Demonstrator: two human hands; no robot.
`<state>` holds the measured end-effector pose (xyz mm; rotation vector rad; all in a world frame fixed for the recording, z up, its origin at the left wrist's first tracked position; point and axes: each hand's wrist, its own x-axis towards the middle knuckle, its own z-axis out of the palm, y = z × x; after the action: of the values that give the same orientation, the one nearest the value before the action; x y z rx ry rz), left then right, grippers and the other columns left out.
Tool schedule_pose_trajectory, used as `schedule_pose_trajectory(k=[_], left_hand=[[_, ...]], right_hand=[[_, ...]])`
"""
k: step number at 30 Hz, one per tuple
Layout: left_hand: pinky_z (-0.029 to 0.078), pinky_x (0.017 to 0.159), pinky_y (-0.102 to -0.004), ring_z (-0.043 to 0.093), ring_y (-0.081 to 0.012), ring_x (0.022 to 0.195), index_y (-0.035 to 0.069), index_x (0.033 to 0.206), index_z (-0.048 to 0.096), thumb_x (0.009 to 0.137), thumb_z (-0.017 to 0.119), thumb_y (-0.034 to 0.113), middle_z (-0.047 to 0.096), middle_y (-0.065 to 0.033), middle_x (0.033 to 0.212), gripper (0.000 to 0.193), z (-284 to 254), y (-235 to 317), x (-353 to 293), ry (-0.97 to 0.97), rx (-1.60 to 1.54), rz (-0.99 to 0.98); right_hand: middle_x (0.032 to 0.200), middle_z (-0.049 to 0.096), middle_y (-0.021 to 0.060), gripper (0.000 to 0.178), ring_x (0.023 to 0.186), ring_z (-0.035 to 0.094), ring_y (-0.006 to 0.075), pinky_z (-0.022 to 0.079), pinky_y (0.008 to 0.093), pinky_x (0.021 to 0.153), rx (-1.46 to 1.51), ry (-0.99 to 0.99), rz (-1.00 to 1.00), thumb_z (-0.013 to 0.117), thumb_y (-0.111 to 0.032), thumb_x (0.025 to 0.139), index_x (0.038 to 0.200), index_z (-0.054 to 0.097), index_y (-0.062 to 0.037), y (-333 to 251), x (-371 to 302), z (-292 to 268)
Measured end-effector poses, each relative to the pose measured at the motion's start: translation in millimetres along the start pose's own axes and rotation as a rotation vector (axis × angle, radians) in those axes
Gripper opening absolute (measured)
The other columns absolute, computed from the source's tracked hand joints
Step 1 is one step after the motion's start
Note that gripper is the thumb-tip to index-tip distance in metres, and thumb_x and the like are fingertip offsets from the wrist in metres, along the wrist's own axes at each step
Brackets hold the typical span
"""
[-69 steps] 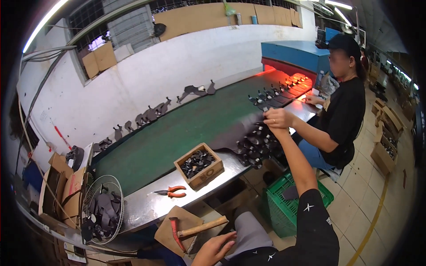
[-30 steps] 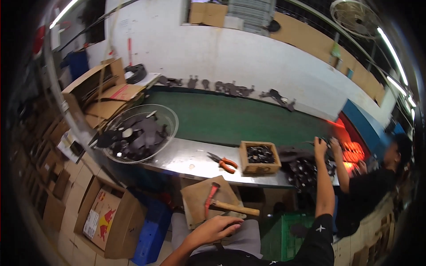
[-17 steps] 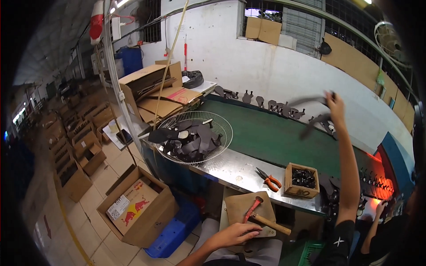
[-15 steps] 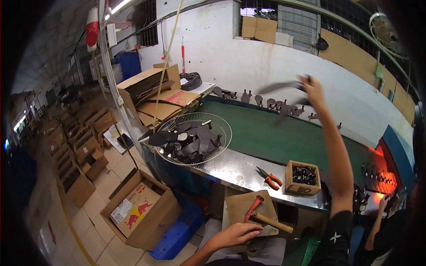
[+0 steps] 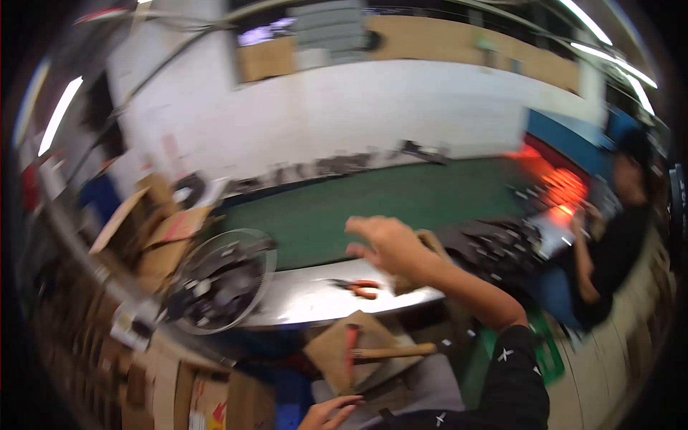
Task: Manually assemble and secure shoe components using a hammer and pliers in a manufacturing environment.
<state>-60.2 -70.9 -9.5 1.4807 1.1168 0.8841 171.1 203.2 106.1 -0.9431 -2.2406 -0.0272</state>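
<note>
My right hand (image 5: 390, 246) is blurred, fingers apart with nothing visible in them, above the near side of the green belt (image 5: 344, 211). Beneath it, the wooden box (image 5: 407, 282) of small dark parts is mostly hidden. Pliers with orange handles (image 5: 358, 287) lie beside it on the metal ledge. My left hand (image 5: 331, 413) rests low at my lap, fingers loosely extended, close to the red head of a hammer (image 5: 394, 352). That hammer lies on a brown board (image 5: 330, 351). Dark flat pieces (image 5: 423, 151) sit along the belt's far edge.
A wire basket (image 5: 269, 269) full of dark pieces stands at left, with cardboard boxes (image 5: 161, 247) behind and below it. Dark parts (image 5: 494, 247) crowd the right of the ledge. A co-worker (image 5: 609, 244) sits by the glowing red machine opening (image 5: 562, 190).
The view has swung to the right. My right hand, which held dark strip-like pieces over the belt's far side, is now without them and nearer me. My left hand stays low by the hammer.
</note>
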Motion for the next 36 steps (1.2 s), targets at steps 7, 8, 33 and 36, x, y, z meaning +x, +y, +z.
schedule_pose_trajectory(k=[7, 8, 33, 36], left_hand=[[0.051, 0.082, -0.0301, 0.066, -0.018, 0.091, -0.003, 0.114, 0.066, 0.1, 0.055, 0.013, 0.072, -0.0105, 0.098, 0.024, 10, 16, 51, -0.202, -0.097, 0.039], [0.051, 0.082, -0.0301, 0.066, -0.018, 0.091, -0.003, 0.114, 0.066, 0.1, 0.055, 0.013, 0.072, -0.0105, 0.098, 0.024, 15, 20, 57, -0.197, -0.101, 0.033], [0.025, 0.115, -0.0484, 0.027, -0.0392, 0.144, -0.005, 0.138, 0.04, 0.083, 0.075, 0.027, 0.037, -0.0274, 0.147, 0.073, 63, 54, 149, 0.591, 0.535, 0.617], [0.052, 0.086, -0.0323, 0.069, -0.0256, 0.092, -0.007, 0.128, 0.043, 0.093, 0.062, 0.009, 0.063, -0.021, 0.115, 0.042, 17, 19, 108, 0.692, 0.297, 0.576]], right_hand=[[0.104, 0.061, 0.0188, 0.053, 0.102, 0.06, 0.0378, 0.051, 0.0447, 0.087, -0.715, -0.208, 0.694, 0.077, -0.042, 0.079, 0.107, 0.061, -0.0007, 260, -238, -156], [0.104, 0.061, 0.0188, 0.053, 0.102, 0.06, 0.0378, 0.051, 0.0447, 0.087, -0.712, -0.215, 0.689, 0.077, -0.042, 0.079, 0.107, 0.061, -0.0007, 264, -244, -154], [0.15, 0.041, 0.02, 0.03, 0.131, 0.048, 0.0296, 0.04, 0.0393, 0.106, 1.158, -0.286, 0.121, 0.058, -0.03, 0.098, 0.099, 0.066, -0.0007, -61, -98, -67], [0.159, 0.019, 0.0201, 0.056, 0.142, 0.03, 0.0378, 0.028, 0.0457, 0.112, 0.939, -0.159, -0.115, 0.053, -0.042, 0.099, 0.139, 0.045, -0.0037, -71, -122, -29]])
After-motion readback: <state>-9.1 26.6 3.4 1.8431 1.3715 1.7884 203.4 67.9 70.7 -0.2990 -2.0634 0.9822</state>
